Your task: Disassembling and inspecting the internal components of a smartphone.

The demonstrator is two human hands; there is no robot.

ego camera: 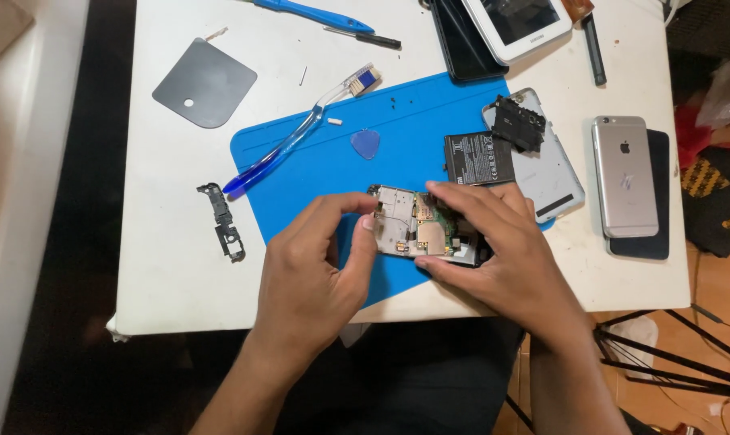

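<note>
Over the blue mat (pixel 397 129), both hands' fingers (pixel 461 205) grasp an opened phone (pixel 421 229).

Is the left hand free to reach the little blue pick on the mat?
Probably not right away: the left hand is pinching the opened phone along with the right hand. The blue pick itself lies uncovered on the blue mat.

Blue work mat (pixel 429 121) on a white table (pixel 163 258). Opened phone (pixel 421 229): silver shield plates, green board with gold patches, black rim. Far left, dark grey scraper card (pixel 206 80); near it, toothbrush (pixel 300 137) with clear and blue handle, white and blue bristles. Blue triangular pick (pixel 366 143) at mat centre. Black battery (pixel 479 158); pale grey back cover (pixel 550 173). Right, silver phone (pixel 625 176) on a black slab (pixel 663 217). Left, small black frame piece (pixel 224 221).
</note>
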